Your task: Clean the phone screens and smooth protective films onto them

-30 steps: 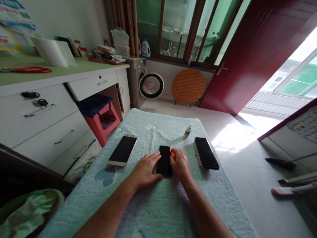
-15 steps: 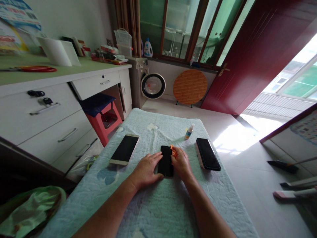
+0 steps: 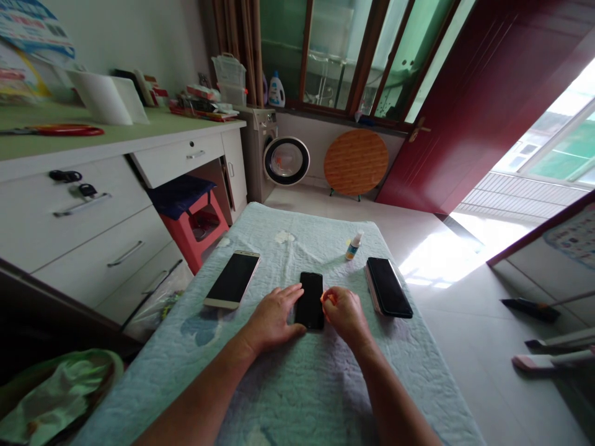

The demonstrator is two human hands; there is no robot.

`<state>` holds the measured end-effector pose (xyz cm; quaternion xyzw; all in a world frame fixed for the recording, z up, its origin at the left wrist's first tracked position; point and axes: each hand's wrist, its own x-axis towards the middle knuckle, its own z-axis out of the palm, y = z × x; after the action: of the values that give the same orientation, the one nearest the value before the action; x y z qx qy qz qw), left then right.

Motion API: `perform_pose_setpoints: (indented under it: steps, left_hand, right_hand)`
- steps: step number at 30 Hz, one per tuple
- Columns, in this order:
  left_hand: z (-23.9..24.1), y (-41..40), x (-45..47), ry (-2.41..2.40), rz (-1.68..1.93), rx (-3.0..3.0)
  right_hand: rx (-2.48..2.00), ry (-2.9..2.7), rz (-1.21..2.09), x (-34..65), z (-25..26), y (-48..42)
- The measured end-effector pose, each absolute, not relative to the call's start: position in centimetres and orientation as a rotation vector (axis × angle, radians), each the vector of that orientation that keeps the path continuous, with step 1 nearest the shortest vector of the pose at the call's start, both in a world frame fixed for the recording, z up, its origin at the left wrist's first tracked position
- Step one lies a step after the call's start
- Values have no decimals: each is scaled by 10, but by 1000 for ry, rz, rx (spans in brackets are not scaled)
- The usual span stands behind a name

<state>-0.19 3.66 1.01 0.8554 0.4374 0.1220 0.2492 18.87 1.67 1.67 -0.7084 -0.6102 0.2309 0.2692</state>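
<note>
A black smartphone point(image 3: 310, 301) lies flat, screen up, on the cloth-covered table. My left hand point(image 3: 275, 314) holds it along its left side, fingertips on the upper left edge and thumb at the bottom left corner. Bunched in the fingers of my right hand point(image 3: 346, 313) is a small orange cloth point(image 3: 328, 298), close against the phone's right edge. Most of the cloth is hidden by the fingers. To the left lies a gold-framed phone point(image 3: 233, 279) with a dark screen. On the right is another dark phone point(image 3: 389, 287), with a pinkish layer beneath it. A small spray bottle point(image 3: 354, 246) stands upright behind my right hand.
The table has a pale blue quilted cover point(image 3: 297, 384). A red stool point(image 3: 195, 217) and white drawers point(image 3: 93, 241) stand at left. Beyond are a washing machine point(image 3: 255, 148) with its door open and a round wooden tabletop point(image 3: 356, 162). A bin point(image 3: 109, 371) sits at lower left.
My right hand has moved down slightly from the phone's upper right edge, its fingers more tightly curled round the orange cloth. My left hand stays on the phone.
</note>
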Motion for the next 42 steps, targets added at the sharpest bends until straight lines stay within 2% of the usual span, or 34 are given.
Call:
perform_pose_setpoints:
  steps: [11, 27, 42]
  left_hand:
    - [8, 37, -3, 1184, 352, 2314]
    - [5, 38, -4, 1179, 410, 2313]
    - [6, 38, -3, 1165, 398, 2304]
  right_hand:
    - [-1801, -1451, 699, 184, 3, 22]
    - [-1725, -1636, 409, 179, -18, 40]
    - [-1901, -1763, 501, 187, 18, 14]
